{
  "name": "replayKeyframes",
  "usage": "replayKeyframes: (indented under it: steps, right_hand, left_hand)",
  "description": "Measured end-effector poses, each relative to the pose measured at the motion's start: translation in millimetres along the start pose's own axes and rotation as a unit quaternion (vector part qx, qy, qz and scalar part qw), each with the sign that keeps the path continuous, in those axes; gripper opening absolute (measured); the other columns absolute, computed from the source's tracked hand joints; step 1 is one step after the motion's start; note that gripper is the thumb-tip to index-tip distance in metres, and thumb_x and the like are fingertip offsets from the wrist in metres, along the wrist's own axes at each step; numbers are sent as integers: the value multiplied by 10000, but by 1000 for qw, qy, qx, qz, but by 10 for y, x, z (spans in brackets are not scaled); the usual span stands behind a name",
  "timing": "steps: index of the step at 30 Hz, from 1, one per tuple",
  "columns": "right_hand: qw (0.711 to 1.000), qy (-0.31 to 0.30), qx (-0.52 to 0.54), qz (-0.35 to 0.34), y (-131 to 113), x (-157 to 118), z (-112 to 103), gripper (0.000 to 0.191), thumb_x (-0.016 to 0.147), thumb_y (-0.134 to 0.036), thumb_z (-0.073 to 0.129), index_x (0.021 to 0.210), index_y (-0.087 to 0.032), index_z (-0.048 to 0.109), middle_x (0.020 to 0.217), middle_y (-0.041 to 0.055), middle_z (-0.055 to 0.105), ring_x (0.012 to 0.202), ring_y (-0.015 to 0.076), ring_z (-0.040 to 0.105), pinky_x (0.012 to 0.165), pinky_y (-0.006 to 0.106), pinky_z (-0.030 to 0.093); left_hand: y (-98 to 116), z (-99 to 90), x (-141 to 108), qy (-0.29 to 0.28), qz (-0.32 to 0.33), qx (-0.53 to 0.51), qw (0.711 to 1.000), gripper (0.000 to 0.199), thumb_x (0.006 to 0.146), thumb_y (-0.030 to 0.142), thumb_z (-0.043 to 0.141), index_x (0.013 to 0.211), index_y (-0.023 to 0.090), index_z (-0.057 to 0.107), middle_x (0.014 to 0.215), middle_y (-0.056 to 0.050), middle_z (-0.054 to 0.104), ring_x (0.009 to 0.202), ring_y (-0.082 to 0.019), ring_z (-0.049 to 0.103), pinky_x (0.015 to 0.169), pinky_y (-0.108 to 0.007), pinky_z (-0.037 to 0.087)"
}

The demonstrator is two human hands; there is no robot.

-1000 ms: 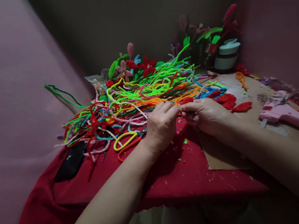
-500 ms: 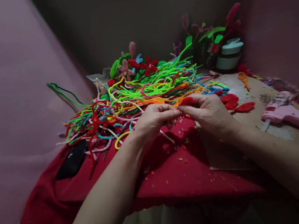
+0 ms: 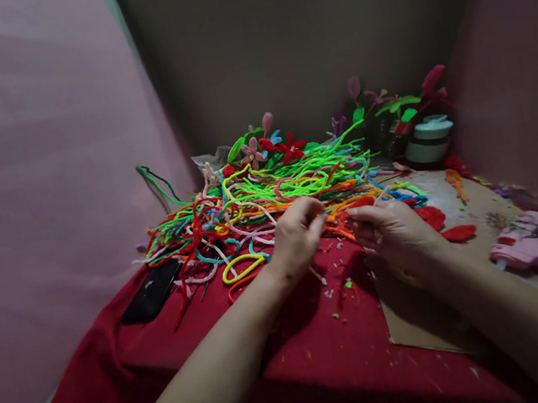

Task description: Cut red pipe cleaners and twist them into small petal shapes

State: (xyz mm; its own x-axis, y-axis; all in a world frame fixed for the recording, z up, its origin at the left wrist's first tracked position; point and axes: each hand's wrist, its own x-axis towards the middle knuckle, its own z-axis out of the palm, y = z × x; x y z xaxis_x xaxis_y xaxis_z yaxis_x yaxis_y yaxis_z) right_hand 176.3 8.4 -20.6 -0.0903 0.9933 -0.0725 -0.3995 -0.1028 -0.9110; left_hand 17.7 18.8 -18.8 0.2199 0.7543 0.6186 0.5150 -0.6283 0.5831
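My right hand (image 3: 394, 230) is closed in a pinch above the red cloth. A red fuzzy pipe-cleaner petal (image 3: 362, 202) shows just over its fingertips, partly hidden by them. My left hand (image 3: 299, 234) hovers a little to the left, apart from the right one. Its thumb and forefinger are parted, and I see nothing between them. Behind both hands spreads a heap of coloured pipe cleaners (image 3: 291, 184), green, orange, yellow, red and pink. More red petals (image 3: 458, 234) lie to the right of my right hand.
A pink glue gun (image 3: 534, 249) rests on the brown board (image 3: 413, 321) at right. A black phone (image 3: 151, 293) lies at left on the red tablecloth (image 3: 317, 356). Finished pipe-cleaner flowers (image 3: 291, 149) and a lidded jar (image 3: 426, 141) stand at the back.
My hands were together at the fingertips; now they are apart, the left one with its fingers loosened. The red petal stays by my right fingertips. The view has tilted up and shifted left.
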Motion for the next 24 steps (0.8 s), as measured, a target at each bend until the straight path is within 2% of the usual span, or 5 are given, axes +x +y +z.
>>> replayKeyframes:
  steps: [4,8,16,20,24]
  right_hand:
    - [992,-63,-55,-95,-50,-39,-12,146,669,-231,677,623,-153,563,482,-62,447,413,38,344,399,187,239]
    - [960,-121,-185,-171,-73,-102,14,108,748,-237,606,670,-162,602,559,-27,559,459,62,443,467,211,337]
    - [897,41,-347,-271,107,-71,60,95,738,-209,526,669,-155,562,616,-18,529,593,111,455,589,257,364]
    - [951,44,-254,-171,134,-31,85,134,714,-212,520,591,-159,511,546,-52,439,543,86,388,547,236,330]
    - [968,-19,-174,-180,103,-27,78,125,712,-268,561,681,-148,554,581,-58,464,539,75,383,543,225,337]
  left_hand:
    - [-36,-39,55,-148,-295,-380,864,279,849,395,471,801,132,550,612,14,508,439,-62,417,399,-198,338]
    - [2,-134,66,-308,-316,-458,772,418,847,495,444,774,107,580,609,-30,568,413,-70,466,354,-187,324]
    - [108,-128,-12,-261,-31,54,963,283,880,290,395,705,140,560,605,-17,549,534,-99,497,514,-220,354]
    - [105,31,-103,-143,108,352,919,241,856,188,374,779,136,596,695,-71,602,605,-160,536,521,-265,315]
    - [172,-7,-64,-142,29,203,968,243,852,255,394,765,144,593,666,-35,583,588,-133,520,548,-245,361]
